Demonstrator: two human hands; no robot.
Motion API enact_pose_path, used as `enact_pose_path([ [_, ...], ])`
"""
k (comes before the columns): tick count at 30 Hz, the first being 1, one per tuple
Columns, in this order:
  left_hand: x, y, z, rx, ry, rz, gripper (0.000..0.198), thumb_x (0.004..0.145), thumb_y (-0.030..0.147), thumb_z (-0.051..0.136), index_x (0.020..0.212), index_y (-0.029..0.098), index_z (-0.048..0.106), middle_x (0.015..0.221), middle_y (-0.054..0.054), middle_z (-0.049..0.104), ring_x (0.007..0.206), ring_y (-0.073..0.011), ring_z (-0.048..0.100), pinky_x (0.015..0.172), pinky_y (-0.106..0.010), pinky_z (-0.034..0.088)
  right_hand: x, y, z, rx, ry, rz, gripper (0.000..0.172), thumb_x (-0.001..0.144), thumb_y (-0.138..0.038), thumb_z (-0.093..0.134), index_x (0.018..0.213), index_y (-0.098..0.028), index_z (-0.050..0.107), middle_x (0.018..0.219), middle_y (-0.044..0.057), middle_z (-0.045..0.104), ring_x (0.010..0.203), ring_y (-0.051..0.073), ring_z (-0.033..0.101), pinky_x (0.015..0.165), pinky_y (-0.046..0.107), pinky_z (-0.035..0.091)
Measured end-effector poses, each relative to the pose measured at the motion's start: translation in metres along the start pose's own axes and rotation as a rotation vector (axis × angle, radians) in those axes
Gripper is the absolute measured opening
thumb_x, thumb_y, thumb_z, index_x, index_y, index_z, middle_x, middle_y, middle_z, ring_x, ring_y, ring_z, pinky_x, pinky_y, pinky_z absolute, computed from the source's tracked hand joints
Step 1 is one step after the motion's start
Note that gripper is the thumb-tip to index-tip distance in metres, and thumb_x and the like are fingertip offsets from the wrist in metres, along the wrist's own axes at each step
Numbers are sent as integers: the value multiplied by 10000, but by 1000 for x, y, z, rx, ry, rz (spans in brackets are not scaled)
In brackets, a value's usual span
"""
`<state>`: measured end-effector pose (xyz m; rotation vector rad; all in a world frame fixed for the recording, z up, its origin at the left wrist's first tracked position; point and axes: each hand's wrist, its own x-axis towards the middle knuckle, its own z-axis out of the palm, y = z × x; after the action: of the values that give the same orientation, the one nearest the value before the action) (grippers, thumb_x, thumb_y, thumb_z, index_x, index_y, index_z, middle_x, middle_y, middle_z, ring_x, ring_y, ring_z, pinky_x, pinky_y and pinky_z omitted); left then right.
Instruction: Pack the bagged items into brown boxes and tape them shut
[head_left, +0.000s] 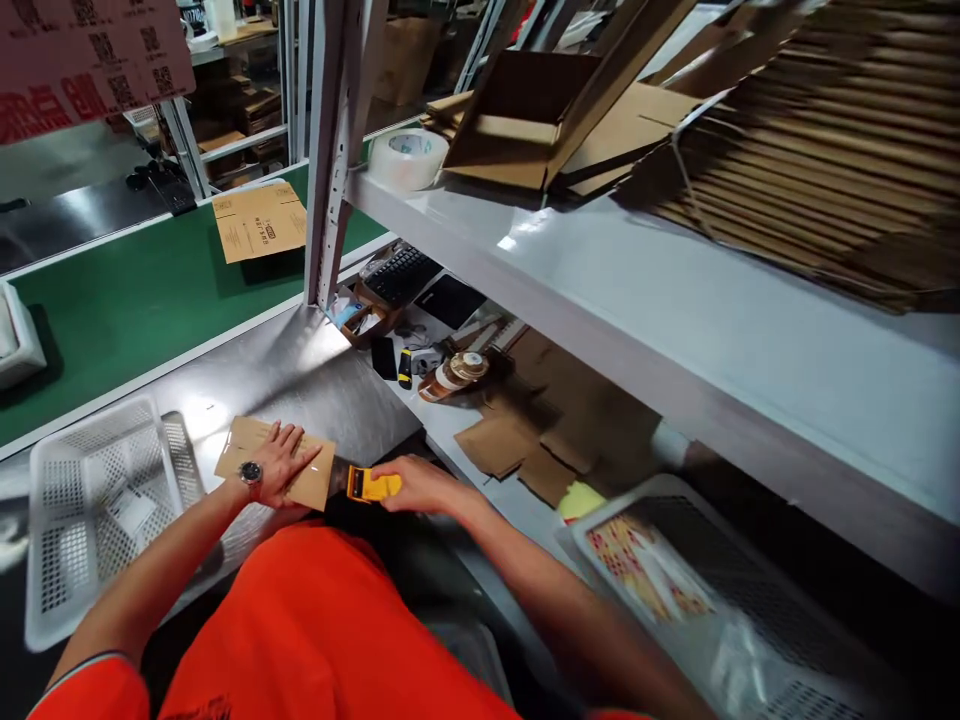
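My left hand (283, 465), with a watch at the wrist, lies with fingers spread on a small brown cardboard box (313, 482) on the metal work surface. In my right hand (416, 484) is a yellow tape dispenser (373, 486), gripped just to the right of the box. A faint clear strip seems to run between the dispenser and the box's right edge. To the left of the box stands a white perforated basket (52, 530) with a small clear packet (132, 508) inside.
A green conveyor belt (150, 300) carries a flat carton (262, 222). On the overhead shelf (585, 260) are a tape roll (407, 160) and stacked cardboard (840, 150). Below sit a bottle (454, 376), a keyboard (403, 274) and a grey basket (645, 490).
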<state>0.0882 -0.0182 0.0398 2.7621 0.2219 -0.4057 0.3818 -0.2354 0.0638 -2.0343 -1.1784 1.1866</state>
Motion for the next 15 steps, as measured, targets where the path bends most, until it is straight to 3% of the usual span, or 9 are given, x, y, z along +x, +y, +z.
enact_pose_path([
  [2,-1,0,0,35,4,-4,1290,784,625,919,1871,200,369,1844,-318,413,1695,-621,352,1404,-839,123,28,-20,20,-201,-219,-9,443,735,-231,895,1174,-234,958,575,-48,712,488,143,619,575,250,458],
  [4,-2,0,2,81,11,-32,1308,795,623,909,1881,181,331,1855,-329,392,1711,-609,343,1408,-833,128,50,-33,33,-368,-281,-13,451,787,-233,887,1235,-236,943,704,-5,800,660,196,751,708,272,543],
  [6,-1,-1,4,116,28,-113,1344,799,623,907,1890,145,283,1877,-349,345,1738,-603,310,1416,-816,127,64,-37,39,-473,-210,-11,486,808,-229,898,1293,-246,924,939,68,892,928,286,845,869,322,599],
  [8,4,-2,5,132,57,-246,1371,805,625,909,1888,98,255,1896,-375,286,1762,-602,274,1427,-798,120,74,-31,40,-542,-80,11,571,912,-280,857,1483,-265,840,1187,136,905,1148,356,845,998,389,611],
  [10,11,-3,5,129,96,-391,1379,811,630,915,1878,54,257,1906,-397,225,1775,-605,249,1435,-783,122,82,-22,41,-567,30,40,704,1043,-347,762,1728,-251,632,1350,199,862,1246,377,824,1066,439,602],
  [12,16,-5,5,112,147,-505,1366,830,656,909,1866,29,278,1912,-405,191,1781,-611,235,1438,-774,140,90,-14,43,-572,92,57,808,1108,-345,687,1854,-191,419,1418,255,817,1272,374,813,1100,457,591],
  [15,6,-11,6,105,194,-570,1412,798,708,945,1859,29,306,1916,-401,179,1787,-626,192,1434,-777,170,102,-5,50,-555,111,36,835,1082,-239,665,1855,-100,382,1537,321,731,1411,398,742,1199,492,548],
])
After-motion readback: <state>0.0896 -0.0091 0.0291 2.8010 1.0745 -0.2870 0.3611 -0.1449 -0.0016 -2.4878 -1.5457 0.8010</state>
